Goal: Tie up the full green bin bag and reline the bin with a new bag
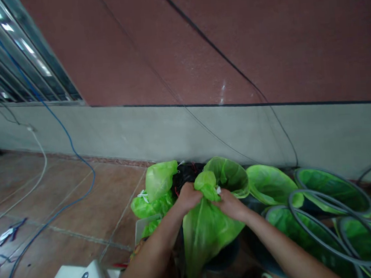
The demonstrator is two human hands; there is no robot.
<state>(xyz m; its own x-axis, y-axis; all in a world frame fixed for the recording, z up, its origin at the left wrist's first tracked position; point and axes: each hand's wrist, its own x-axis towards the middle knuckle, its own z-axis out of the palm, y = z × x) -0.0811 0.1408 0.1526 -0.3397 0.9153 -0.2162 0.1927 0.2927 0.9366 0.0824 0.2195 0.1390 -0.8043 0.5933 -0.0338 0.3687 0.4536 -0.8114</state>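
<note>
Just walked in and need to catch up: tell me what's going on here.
A person works low by the wall, both hands gathering a piece of bright green netting. The left hand and right hand pinch its bunched top between them. More green netting on grey hoops lies piled to the right, and cables trail over the tiled floor.

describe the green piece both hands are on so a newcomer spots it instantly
Start at the grey base of the wall and drop to the green heap on the floor. The green net hangs bunched between the left hand and right hand, unlike the ringed nets lying flat.
</note>
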